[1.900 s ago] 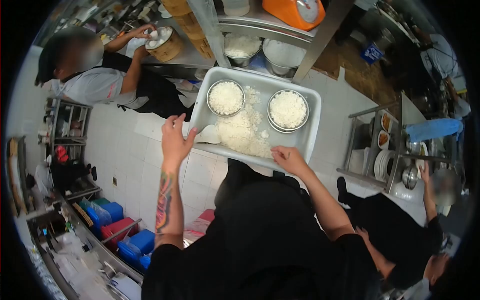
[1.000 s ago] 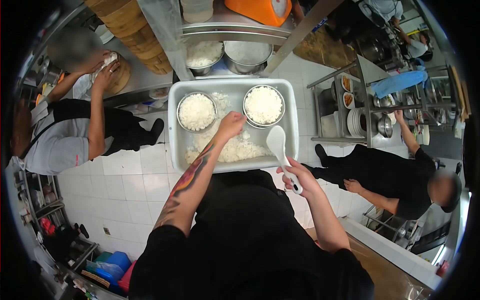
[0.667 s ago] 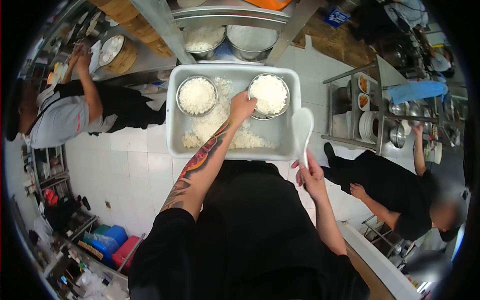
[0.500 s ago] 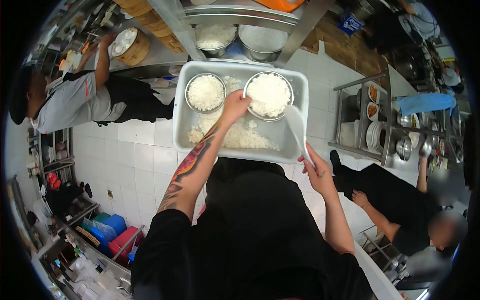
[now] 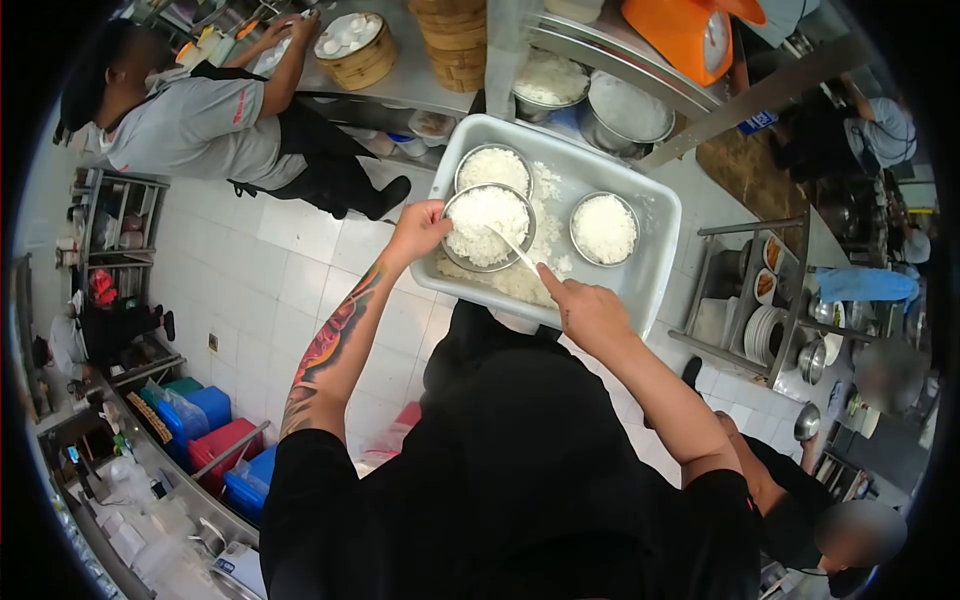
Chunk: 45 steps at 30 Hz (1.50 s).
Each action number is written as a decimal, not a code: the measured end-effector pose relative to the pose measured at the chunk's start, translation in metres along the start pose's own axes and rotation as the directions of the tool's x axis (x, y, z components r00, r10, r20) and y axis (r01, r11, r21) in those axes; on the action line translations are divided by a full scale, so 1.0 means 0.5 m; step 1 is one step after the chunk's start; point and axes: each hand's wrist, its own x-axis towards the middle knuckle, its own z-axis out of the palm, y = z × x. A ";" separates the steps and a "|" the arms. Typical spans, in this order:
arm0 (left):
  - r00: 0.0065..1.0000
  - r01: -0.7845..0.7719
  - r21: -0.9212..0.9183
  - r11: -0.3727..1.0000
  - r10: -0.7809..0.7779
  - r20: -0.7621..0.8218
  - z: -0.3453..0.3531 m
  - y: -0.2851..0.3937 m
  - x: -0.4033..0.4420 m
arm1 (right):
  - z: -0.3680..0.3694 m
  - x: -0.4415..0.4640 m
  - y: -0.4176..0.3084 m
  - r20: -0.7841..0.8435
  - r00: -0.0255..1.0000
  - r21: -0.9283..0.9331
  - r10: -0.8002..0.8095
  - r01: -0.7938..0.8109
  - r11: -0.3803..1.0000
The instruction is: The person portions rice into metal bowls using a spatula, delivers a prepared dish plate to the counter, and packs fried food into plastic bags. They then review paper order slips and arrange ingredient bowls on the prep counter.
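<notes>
The bowl of rice (image 5: 478,222) is at the left side of the tub (image 5: 618,288). The left hand (image 5: 418,232) pinches its left rim. The spoon (image 5: 514,248) slants from near right to far left, its tip in the rice. The right hand (image 5: 594,312), near and right of the bowl, is closed around the handle.

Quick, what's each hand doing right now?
Left hand: closed on the rim of a bowl of rice.
Right hand: closed on a white paddle.
</notes>
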 end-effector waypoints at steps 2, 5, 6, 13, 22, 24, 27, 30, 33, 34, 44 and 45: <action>1.000 0.022 -0.058 0.998 -0.021 0.015 0.006 -0.019 0.001 | -0.001 0.035 -0.008 0.049 0.999 -0.033 0.005 -0.003 0.999; 0.996 0.070 -0.158 0.985 -0.061 0.065 0.020 -0.036 0.005 | 0.024 0.075 -0.043 0.087 0.995 -0.095 0.038 -0.030 0.995; 0.993 0.118 -0.248 0.962 -0.110 0.045 0.025 -0.035 0.004 | 0.031 0.088 -0.058 0.077 0.996 -0.127 0.054 -0.044 0.991; 0.997 0.024 -0.114 0.993 -0.016 0.077 0.004 -0.051 0.011 | -0.018 0.169 -0.043 0.180 0.982 -0.131 0.062 -0.039 0.991; 0.948 -0.280 0.070 0.957 0.264 0.178 -0.035 0.076 0.055 | -0.055 0.199 0.000 0.375 0.925 -0.068 0.060 -0.037 0.997; 0.925 -0.357 0.083 0.930 0.339 0.172 -0.030 0.069 0.077 | -0.025 0.179 -0.011 0.327 0.945 -0.082 -0.007 0.036 0.996; 0.903 -0.413 0.098 0.905 0.393 0.173 -0.032 0.063 0.097 | 0.033 0.131 -0.032 0.116 0.993 -0.219 -0.007 0.033 0.975; 0.913 -0.397 0.100 0.912 0.382 0.145 -0.041 0.060 0.107 | 0.064 0.078 -0.062 0.069 0.996 -0.181 0.050 -0.036 0.983; 0.952 -0.296 0.086 0.951 0.286 0.108 -0.050 0.045 0.123 | 0.070 0.031 -0.080 0.060 0.987 -0.073 0.149 -0.145 0.987; 0.963 -0.260 0.107 0.960 0.250 0.097 -0.052 0.048 0.125 | 0.062 0.019 -0.082 0.033 0.982 0.026 0.184 -0.185 0.982; 0.983 -0.040 -0.227 0.973 0.079 0.165 -0.031 -0.007 0.097 | -0.046 0.053 -0.069 -0.304 0.909 0.137 0.286 -0.256 0.957; 0.994 0.034 -0.360 0.932 0.005 0.108 -0.014 0.029 0.067 | -0.012 0.073 -0.062 -0.342 0.908 0.075 0.241 -0.229 0.971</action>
